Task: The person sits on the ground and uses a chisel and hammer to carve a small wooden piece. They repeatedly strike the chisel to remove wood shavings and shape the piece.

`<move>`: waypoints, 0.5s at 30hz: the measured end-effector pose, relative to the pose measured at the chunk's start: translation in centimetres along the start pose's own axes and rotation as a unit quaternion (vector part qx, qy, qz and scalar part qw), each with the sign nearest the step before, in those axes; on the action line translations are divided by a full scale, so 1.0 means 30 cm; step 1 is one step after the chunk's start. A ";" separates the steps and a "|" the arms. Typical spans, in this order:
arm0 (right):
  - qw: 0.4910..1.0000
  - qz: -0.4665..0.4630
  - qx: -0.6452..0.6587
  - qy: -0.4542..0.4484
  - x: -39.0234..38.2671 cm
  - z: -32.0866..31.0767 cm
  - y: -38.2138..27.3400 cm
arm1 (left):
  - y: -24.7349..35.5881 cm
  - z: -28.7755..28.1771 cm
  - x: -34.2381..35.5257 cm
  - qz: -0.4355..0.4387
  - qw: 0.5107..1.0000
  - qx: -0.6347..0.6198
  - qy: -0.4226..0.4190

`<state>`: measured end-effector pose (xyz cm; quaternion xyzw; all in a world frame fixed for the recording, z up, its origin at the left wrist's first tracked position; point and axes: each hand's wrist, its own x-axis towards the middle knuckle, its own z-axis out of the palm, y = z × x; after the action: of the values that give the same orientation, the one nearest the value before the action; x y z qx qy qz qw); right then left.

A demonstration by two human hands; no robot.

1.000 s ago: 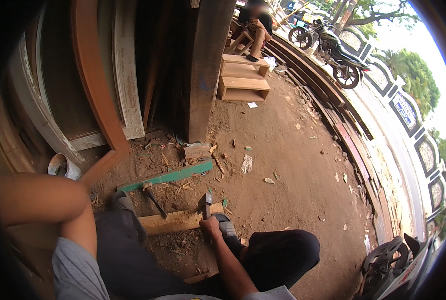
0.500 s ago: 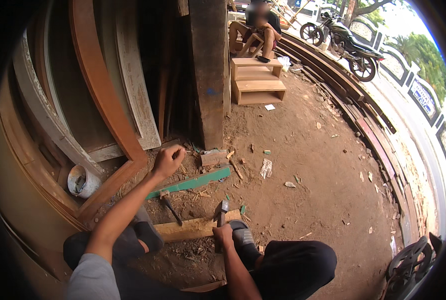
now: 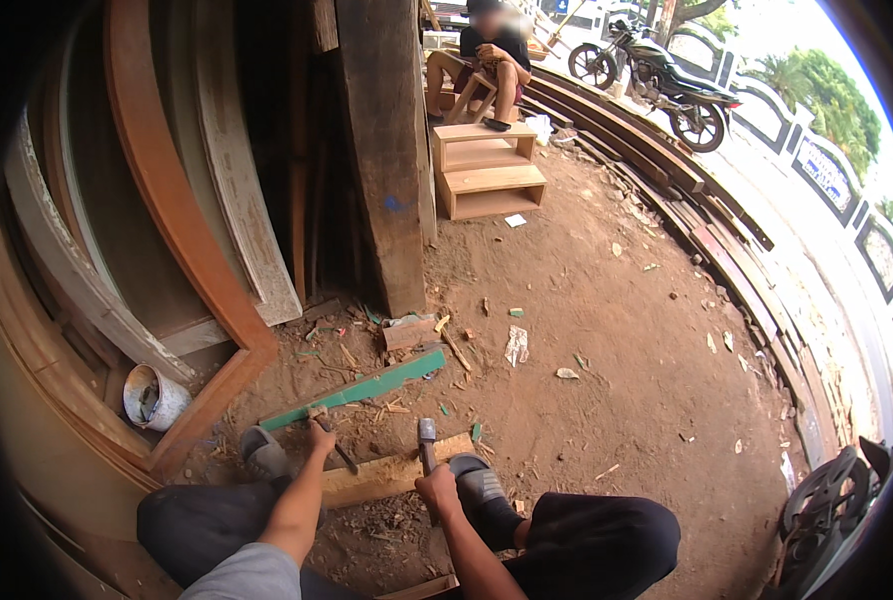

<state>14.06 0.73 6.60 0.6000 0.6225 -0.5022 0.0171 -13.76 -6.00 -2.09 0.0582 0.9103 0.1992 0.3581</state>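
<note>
My left hand (image 3: 322, 438) is wrapped round a dark chisel-like tool (image 3: 343, 454) with a light wooden top; its lower end meets a pale yellowish plank (image 3: 387, 478) lying on the dirt between my feet. To the right, my right hand (image 3: 437, 487) grips a hammer (image 3: 427, 433) by its handle, its metal head pointing away from me over the plank. A long green-painted board (image 3: 367, 385) lies just beyond the plank among wood chips and scraps.
Wooden frames (image 3: 187, 220) and a post (image 3: 382, 160) stand left, beside a white bucket (image 3: 157, 395). Another person (image 3: 492, 60) sits behind two stacked wooden boxes (image 3: 492, 180). Long timbers (image 3: 717, 280) edge the right, with a motorcycle (image 3: 657, 90) beyond and dark wheels (image 3: 817, 510) lower right.
My left hand moved from near my body up above the green board, then down onto the chisel-like tool. The hammer stays in my right hand, shifted slightly.
</note>
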 end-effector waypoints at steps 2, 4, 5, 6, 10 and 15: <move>1.000 -0.006 0.011 0.011 0.011 0.024 0.024 | -0.062 0.019 0.064 -0.011 0.999 -0.035 0.038; 0.999 0.008 0.038 -0.019 0.035 0.004 0.034 | -0.065 0.018 0.102 -0.046 0.995 -0.083 -0.014; 0.998 0.010 0.050 -0.031 0.051 -0.015 0.027 | -0.043 0.017 0.117 -0.067 0.989 -0.113 -0.060; 0.998 0.016 0.047 -0.033 0.051 -0.013 0.036 | -0.053 0.018 0.111 -0.065 0.987 -0.142 -0.036; 0.998 0.022 0.047 -0.029 0.039 -0.055 0.026 | -0.064 0.027 0.062 -0.035 0.948 -0.310 -0.064; 0.998 0.013 0.061 -0.017 0.094 0.007 0.096 | 0.093 -0.009 -0.124 0.065 0.896 -0.426 -0.104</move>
<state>15.35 2.03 3.00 0.5992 0.5826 -0.5491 -0.0023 -11.31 -4.47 1.57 -0.0205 0.6901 0.5836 0.4276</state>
